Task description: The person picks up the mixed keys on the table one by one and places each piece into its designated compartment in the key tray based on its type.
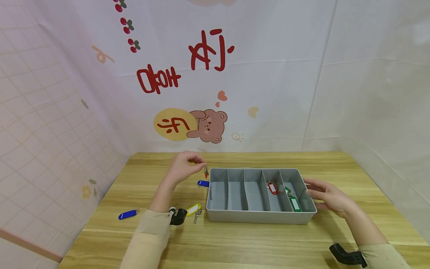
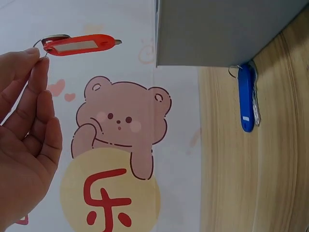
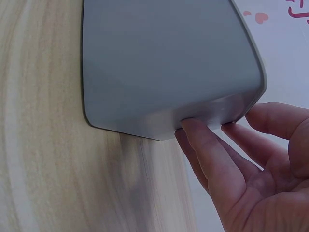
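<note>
With thumb and fingertips, my left hand (image 1: 184, 168) pinches the metal ring of a red key tag (image 2: 79, 45), held up near the far left corner of a grey compartment box (image 1: 258, 217). A key tip shows past the tag's end. My right hand (image 1: 330, 196) rests its fingertips against the box's right end wall, with one finger at the rim (image 3: 263, 89). Inside the box, a red key tag (image 1: 272, 188) lies in the fourth compartment from the left, and green key tags (image 1: 295, 204) lie in the rightmost one.
Just left of the box lies a blue key tag (image 1: 203, 183) with keys. A yellow key tag (image 1: 193, 209) with a key lies by my left wrist, and another blue key tag (image 1: 127, 214) sits farther left. A printed cloth (image 1: 268, 86) hangs behind the wooden table (image 1: 255, 246).
</note>
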Available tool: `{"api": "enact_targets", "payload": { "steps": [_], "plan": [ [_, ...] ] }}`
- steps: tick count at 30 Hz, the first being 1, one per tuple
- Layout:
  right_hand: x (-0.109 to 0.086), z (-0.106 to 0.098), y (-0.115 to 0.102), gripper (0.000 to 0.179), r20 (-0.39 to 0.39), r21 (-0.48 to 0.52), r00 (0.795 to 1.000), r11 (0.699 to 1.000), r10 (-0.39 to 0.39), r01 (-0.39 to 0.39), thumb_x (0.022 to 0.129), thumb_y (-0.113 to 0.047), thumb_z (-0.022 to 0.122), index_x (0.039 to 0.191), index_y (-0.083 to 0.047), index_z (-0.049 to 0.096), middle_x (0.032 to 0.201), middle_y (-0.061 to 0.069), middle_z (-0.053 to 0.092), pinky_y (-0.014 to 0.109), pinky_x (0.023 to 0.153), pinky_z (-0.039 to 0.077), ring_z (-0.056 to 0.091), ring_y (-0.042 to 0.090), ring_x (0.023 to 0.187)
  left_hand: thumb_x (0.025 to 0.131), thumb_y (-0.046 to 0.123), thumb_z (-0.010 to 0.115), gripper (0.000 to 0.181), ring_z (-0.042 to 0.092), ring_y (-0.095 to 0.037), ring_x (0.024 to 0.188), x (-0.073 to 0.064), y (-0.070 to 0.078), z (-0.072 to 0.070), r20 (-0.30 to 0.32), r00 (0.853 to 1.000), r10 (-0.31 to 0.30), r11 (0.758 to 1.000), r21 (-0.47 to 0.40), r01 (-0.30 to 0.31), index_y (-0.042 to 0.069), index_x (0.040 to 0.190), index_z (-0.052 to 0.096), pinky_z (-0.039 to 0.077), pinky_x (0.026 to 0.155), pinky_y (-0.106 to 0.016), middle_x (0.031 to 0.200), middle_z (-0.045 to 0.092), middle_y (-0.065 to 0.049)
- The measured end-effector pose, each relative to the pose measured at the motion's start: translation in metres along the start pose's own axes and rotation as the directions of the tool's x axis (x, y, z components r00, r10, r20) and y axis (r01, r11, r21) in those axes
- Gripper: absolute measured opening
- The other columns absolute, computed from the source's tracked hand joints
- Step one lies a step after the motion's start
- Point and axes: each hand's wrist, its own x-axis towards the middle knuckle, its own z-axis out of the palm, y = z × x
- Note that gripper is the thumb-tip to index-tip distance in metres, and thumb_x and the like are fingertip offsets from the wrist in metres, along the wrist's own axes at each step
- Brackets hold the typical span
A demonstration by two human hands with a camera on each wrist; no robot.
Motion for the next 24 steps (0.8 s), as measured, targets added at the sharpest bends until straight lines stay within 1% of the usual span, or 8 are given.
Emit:
{"api": "enact_targets", "payload": {
  "steps": [6, 11, 16, 19, 24],
  "plan": [
    [0.000, 0.000, -0.001, 0.064, -0.001, 0.007, 1.000, 1.000, 0.001, -0.001, 0.103, -0.009, 0.052, 0.148, 0.017, 0.015, 0.135, 0.013, 0.053, 0.042, 0.083, 0.056, 0.064, 0.010, 0.107, 0.086, 0.013, 0.078, 0.005, 0.060, -0.022, 0.087, 0.004, 0.007, 0.006, 0.009, 1.000, 0.009, 1.000, -0.009, -0.008, 0.009, 0.087, 0.076, 0.051, 0.084, -0.048, 0.082, 0.067, 0.005],
    [-0.001, 0.000, -0.001, 0.063, 0.006, 0.012, 1.000, 1.000, -0.006, 0.006, 0.103, -0.009, 0.052, 0.148, 0.018, 0.015, 0.134, 0.011, 0.054, 0.042, 0.083, 0.056, 0.064, 0.010, 0.107, 0.086, 0.014, 0.077, 0.006, 0.060, -0.018, 0.084, 0.008, 0.015, 0.013, 0.022, 0.999, 0.039, 0.999, -0.029, -0.038, 0.008, 0.087, 0.076, 0.051, 0.085, -0.049, 0.083, 0.067, 0.005],
    [0.000, 0.001, -0.001, 0.064, -0.001, 0.000, 1.000, 1.000, 0.001, -0.001, 0.103, -0.009, 0.052, 0.148, 0.017, 0.015, 0.136, 0.015, 0.052, 0.041, 0.083, 0.056, 0.063, 0.009, 0.107, 0.087, 0.014, 0.077, 0.005, 0.059, -0.014, 0.084, 0.014, 0.021, 0.022, 0.036, 0.997, 0.063, 0.998, -0.033, -0.062, 0.009, 0.087, 0.076, 0.052, 0.084, -0.045, 0.083, 0.067, 0.007],
    [-0.001, 0.001, -0.001, 0.065, -0.004, -0.007, 1.000, 1.000, 0.004, -0.004, 0.103, -0.009, 0.052, 0.148, 0.017, 0.014, 0.137, 0.017, 0.051, 0.041, 0.083, 0.056, 0.063, 0.009, 0.107, 0.087, 0.014, 0.077, 0.005, 0.059, -0.013, 0.084, 0.016, 0.026, 0.028, 0.043, 0.996, 0.084, 0.996, -0.033, -0.082, 0.009, 0.086, 0.076, 0.053, 0.083, -0.044, 0.083, 0.067, 0.007],
    [-0.001, 0.001, -0.001, 0.065, -0.006, -0.008, 1.000, 1.000, 0.005, -0.006, 0.103, -0.009, 0.052, 0.149, 0.017, 0.013, 0.136, 0.015, 0.052, 0.041, 0.083, 0.056, 0.063, 0.009, 0.107, 0.087, 0.013, 0.077, 0.004, 0.060, -0.013, 0.083, 0.019, 0.033, 0.037, 0.052, 0.992, 0.114, 0.992, -0.050, -0.112, 0.009, 0.086, 0.076, 0.053, 0.084, -0.046, 0.084, 0.068, 0.006]
  ]
}}
